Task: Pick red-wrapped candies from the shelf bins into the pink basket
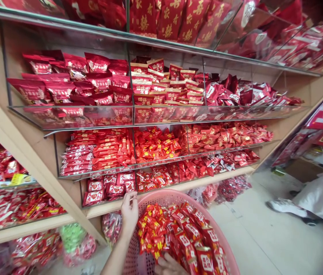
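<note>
A pink plastic basket (230, 255) with a perforated wall is in front of me, below the shelves. Small red candies with yellow marks (152, 225) fill its left part, and larger red-wrapped sweets (191, 231) lie on the right. My left hand (129, 212) is at the basket's left rim by the bottom shelf, its fingers curled; part of its grip is hidden. Low in the basket, my right hand (170, 265) rests against the wrapped sweets with its fingers apart. The bottom frame edge cuts it off.
Glass-fronted shelves (167, 118) hold red packets in divided compartments. Bags of sweets (232, 188) sit beneath the lowest wooden ledge (184, 186). A slanting wooden post (29, 149) stands at left. On the right, a person's shoe (289, 207) shows on the tiled floor (247, 229).
</note>
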`<state>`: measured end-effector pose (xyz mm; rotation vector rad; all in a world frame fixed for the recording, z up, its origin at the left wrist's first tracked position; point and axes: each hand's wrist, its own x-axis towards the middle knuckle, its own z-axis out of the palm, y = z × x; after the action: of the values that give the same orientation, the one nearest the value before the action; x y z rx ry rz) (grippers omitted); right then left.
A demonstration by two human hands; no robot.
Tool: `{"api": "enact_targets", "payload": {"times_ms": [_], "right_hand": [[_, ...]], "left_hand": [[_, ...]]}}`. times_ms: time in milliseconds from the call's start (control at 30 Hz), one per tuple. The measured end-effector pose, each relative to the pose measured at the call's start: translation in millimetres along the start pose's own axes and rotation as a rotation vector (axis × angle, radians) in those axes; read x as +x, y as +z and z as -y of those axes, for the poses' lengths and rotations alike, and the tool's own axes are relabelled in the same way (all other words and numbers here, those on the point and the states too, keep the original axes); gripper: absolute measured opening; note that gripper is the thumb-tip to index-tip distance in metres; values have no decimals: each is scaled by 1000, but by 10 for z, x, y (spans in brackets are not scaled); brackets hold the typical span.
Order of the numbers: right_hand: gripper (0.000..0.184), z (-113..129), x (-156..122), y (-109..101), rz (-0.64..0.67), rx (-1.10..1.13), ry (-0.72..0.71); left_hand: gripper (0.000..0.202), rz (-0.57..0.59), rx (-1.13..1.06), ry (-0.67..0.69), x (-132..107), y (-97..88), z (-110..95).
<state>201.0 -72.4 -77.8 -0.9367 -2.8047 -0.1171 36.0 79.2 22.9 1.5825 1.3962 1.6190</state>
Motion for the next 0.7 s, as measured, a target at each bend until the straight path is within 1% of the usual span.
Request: {"api": "enact_targets", "payload": {"times_ms": [67,167,233,267,333,433,533,633,700], "right_hand": [[17,-88,81,-298,0,-1,63],[12,-291,222,-743,58,0,215],[14,-420,285,-919,98,-4,292],[15,-468,300,-953,114,-4,319],[15,-523,299,-925,132,-11,351],[12,-519,260,-764,138,-52,352],[13,-491,231,-643,113,-93,354],[14,-505,243,-610,98,-109,366],[14,-536,264,-608,106,-112,398]], "left_hand": [[18,5,3,-2,-6,-2,-4],[19,5,9,-10,-12,-1,-11],[20,3,16,-18,-11,1,-17],[20,2,19,-20,-9,2,-20],[20,2,23,-18,-5,2,-23],[19,14,24,-9,-6,-2,-20],[20,28,37,-19,-13,-7,-3],[20,27,41,-28,-18,-6,20],[20,24,36,-21,-17,-3,29]]}}
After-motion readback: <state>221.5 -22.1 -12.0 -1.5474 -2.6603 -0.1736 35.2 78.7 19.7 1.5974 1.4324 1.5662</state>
